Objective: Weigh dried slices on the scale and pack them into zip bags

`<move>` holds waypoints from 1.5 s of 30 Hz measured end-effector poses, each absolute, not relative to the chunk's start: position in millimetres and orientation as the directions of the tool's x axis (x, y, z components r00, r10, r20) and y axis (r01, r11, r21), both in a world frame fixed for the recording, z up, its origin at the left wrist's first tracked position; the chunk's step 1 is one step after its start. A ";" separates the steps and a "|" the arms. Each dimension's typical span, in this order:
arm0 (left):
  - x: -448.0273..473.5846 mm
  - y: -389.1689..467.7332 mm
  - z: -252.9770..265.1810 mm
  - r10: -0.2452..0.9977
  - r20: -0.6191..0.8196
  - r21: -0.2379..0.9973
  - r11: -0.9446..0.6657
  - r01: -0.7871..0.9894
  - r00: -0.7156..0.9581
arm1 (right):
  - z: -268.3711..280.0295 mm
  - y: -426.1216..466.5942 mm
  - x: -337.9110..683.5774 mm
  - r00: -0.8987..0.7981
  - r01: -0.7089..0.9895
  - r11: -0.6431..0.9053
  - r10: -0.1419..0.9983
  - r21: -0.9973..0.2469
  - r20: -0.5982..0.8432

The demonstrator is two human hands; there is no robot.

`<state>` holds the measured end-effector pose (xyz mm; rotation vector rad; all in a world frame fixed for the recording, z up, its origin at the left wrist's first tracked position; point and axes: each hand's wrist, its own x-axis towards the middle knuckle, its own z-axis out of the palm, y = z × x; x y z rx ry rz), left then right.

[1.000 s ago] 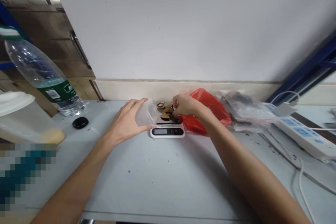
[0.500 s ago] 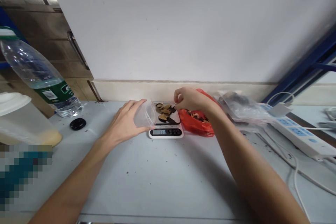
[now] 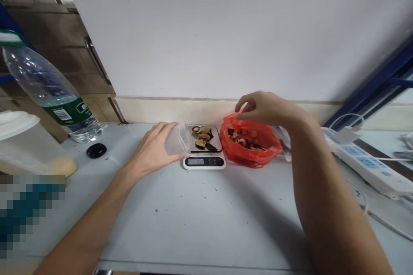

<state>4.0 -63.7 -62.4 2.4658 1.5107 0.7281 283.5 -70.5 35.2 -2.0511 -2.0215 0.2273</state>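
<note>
Now the right hand is over the red bag, away from the scale

Half a second ago the right hand (image 3: 266, 107) was at the right edge of the kitchen scale (image 3: 218, 139), its fingertips beside the dried slices (image 3: 202, 135). It has since shifted right and up, and is now at the far rim of the red bag (image 3: 247, 159). Its fingers are bent, with a narrow gap toward the thumb; whether they pinch anything, or the rim itself, I cannot tell.

The bag's mouth, largely covered by that arm before, is now in plain sight, with many more brown and reddish pieces (image 3: 247, 137) inside. On the scale the slices remain in a loose heap, though less dark material shows at its right side. The display (image 3: 195, 162) has changed too: its digits looked like 113 and now look like 108, any decimal point being too small to make out.

The left hand (image 3: 153, 148) has stayed put, fingers and thumb curved around a clear cup (image 3: 177, 139) lying on its side, mouth toward the heap. The water bottle (image 3: 67, 105) and black disc (image 3: 96, 150) are unchanged on the left.
</note>
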 end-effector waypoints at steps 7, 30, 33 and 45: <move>3.5 -62.2 -63.8 0.870 0.336 0.360 -0.472 0.805 0.360 | 21.0 -62.4 260.4 -0.153 0.930 0.149 0.988 -0.337 0.015; 7.1 -63.0 -64.1 0.879 0.298 0.378 -0.467 0.799 0.373 | -21.3 -31.4 235.1 -0.361 0.902 0.251 0.884 -0.351 -0.296; 7.7 -63.3 -64.2 0.877 0.298 0.375 -0.472 0.798 0.378 | -24.2 -30.4 234.5 -0.336 0.912 0.263 0.919 -0.314 -0.205; 8.0 -62.9 -67.4 0.873 0.282 0.424 -0.485 0.765 0.398 | -9.7 -39.5 246.3 -0.482 0.647 0.374 0.876 -0.664 0.023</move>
